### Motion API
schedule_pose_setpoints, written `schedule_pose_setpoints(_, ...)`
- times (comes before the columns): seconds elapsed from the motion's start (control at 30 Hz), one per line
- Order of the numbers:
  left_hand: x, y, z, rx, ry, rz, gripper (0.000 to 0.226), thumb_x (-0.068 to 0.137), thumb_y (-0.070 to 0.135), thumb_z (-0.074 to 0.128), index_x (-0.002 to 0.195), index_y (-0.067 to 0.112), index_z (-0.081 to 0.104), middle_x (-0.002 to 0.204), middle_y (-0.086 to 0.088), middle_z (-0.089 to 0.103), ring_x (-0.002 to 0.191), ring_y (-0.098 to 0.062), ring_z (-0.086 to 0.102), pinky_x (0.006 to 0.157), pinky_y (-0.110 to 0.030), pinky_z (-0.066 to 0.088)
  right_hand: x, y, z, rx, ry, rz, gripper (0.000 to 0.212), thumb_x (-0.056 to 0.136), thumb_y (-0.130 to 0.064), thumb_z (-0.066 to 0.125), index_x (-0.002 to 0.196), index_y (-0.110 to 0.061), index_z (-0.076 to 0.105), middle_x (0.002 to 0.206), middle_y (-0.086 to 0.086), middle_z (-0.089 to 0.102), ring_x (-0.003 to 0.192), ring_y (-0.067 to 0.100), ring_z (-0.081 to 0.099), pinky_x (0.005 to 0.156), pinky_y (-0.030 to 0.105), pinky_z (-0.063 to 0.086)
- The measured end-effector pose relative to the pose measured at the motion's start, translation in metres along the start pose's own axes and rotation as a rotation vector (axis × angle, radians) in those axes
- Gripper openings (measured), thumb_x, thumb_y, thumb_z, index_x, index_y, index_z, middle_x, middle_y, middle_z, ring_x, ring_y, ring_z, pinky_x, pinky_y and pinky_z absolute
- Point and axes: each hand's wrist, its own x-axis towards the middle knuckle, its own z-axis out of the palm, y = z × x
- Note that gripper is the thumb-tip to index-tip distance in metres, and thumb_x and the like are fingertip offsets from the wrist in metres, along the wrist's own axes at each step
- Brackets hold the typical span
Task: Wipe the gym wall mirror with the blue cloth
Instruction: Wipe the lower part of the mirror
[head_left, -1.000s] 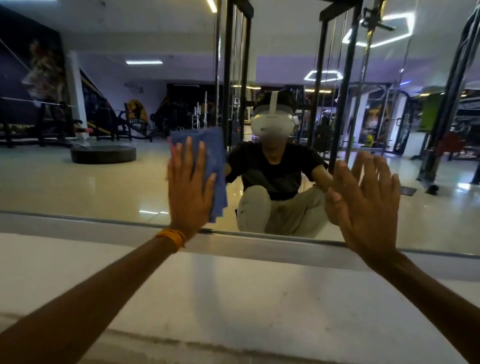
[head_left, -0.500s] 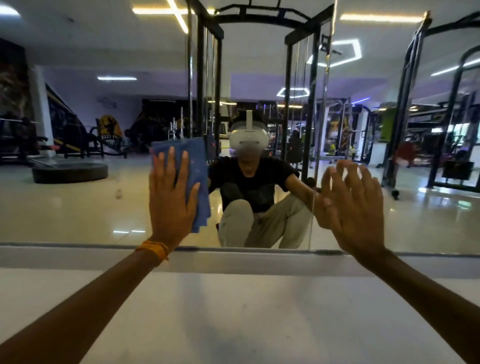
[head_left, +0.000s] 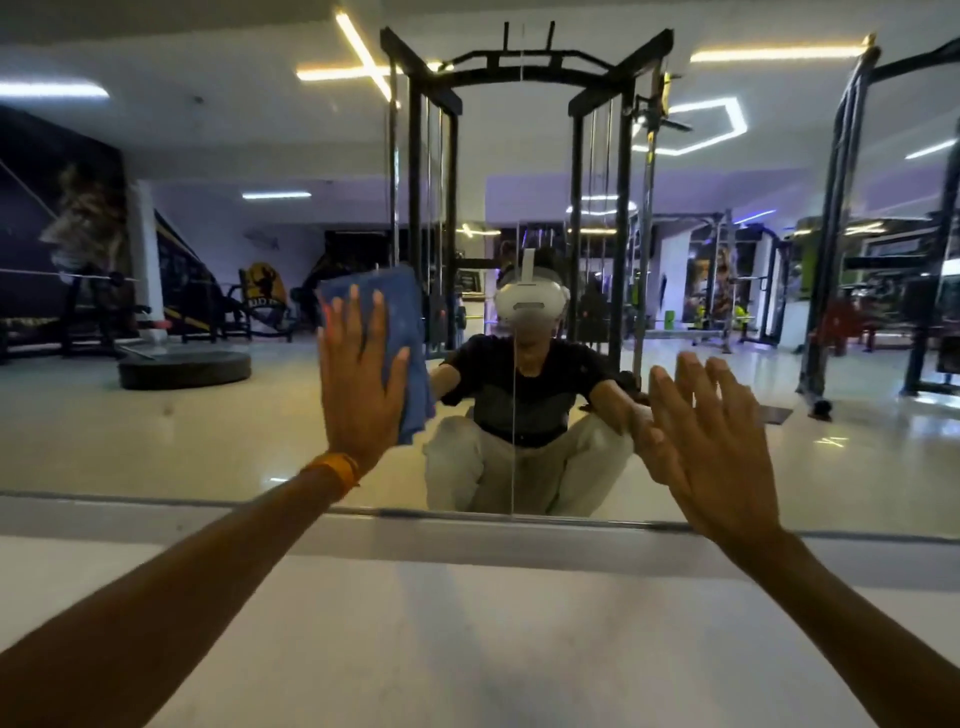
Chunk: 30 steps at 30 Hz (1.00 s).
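As my left hand (head_left: 363, 384) slides slightly higher up the wall mirror (head_left: 156, 441), flat fingers (head_left: 356, 322) press the blue cloth (head_left: 410, 332) to the glass. My right hand (head_left: 711, 447) stays spread and empty, so wiping is likely underway.

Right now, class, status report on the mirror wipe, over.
Left hand flat, pressing cloth on mirror. Right hand open, empty. Panel seam right of cloth.

Left hand (head_left: 358, 387) flat on blue cloth (head_left: 408, 317) against mirror (head_left: 208, 426)
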Motion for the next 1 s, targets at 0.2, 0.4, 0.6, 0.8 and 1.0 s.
schedule_pose_setpoints(0.2, -0.038, 0.061, 0.024, -0.062, 0.018, -0.04, 0.067, 0.108, 0.039, 0.037, 0.165, 0.021, 0.008, 0.173, -0.008, 0.0, 0.159, -0.03, -0.005, 0.129, -0.051, -0.001, -0.004, -0.005, 0.007, 0.112, 0.09, 0.063, 0.058, 0.105, -0.037, 0.039, 0.158, -0.012, 0.037, 0.168, 0.014, 0.023, 0.157, 0.035, 0.016, 0.125, 0.057, 0.016)
schedule_pose_setpoints(0.4, -0.043, 0.066, 0.035, 0.061, -0.126, 0.226, 0.066, 0.109, 0.045, 0.029, 0.165, 0.021, 0.004, 0.173, -0.006, -0.002, 0.16, -0.03, 0.0, 0.129, -0.049, 0.001, -0.007, 0.008, 0.01, 0.153, 0.109, 0.099, 0.056, 0.105, -0.033, 0.043, 0.156, -0.011, 0.041, 0.166, 0.015, 0.027, 0.156, 0.034, 0.02, 0.123, 0.058, 0.022)
schedule_pose_setpoints(0.6, -0.022, 0.088, 0.032, 0.031, 0.031, -0.132, 0.068, 0.109, 0.048, 0.03, 0.163, 0.01, 0.015, 0.171, -0.017, 0.007, 0.159, -0.032, -0.004, 0.128, -0.055, 0.002, -0.01, 0.008, 0.004, 0.182, 0.101, 0.178, 0.058, 0.106, -0.038, 0.033, 0.157, -0.011, 0.039, 0.167, 0.016, 0.024, 0.156, 0.036, 0.015, 0.123, 0.058, 0.021)
schedule_pose_setpoints(0.8, -0.046, 0.106, 0.044, 0.05, -0.161, 0.247, 0.065, 0.11, 0.049, 0.023, 0.164, 0.015, 0.011, 0.173, -0.011, 0.004, 0.159, -0.03, -0.002, 0.129, -0.053, 0.004, -0.012, 0.016, 0.003, 0.166, 0.106, 0.119, 0.058, 0.107, -0.042, 0.031, 0.157, -0.014, 0.038, 0.167, 0.016, 0.025, 0.155, 0.037, 0.019, 0.122, 0.059, 0.022)
schedule_pose_setpoints(1.0, 0.063, 0.07, 0.019, 0.043, 0.242, -0.451, 0.064, 0.109, 0.04, 0.038, 0.163, 0.008, 0.023, 0.17, -0.019, 0.015, 0.158, -0.039, 0.01, 0.127, -0.057, 0.009, -0.009, 0.011, 0.011, 0.118, 0.104, 0.137, 0.057, 0.104, -0.035, 0.045, 0.157, -0.014, 0.04, 0.168, 0.017, 0.023, 0.157, 0.037, 0.015, 0.124, 0.059, 0.018)
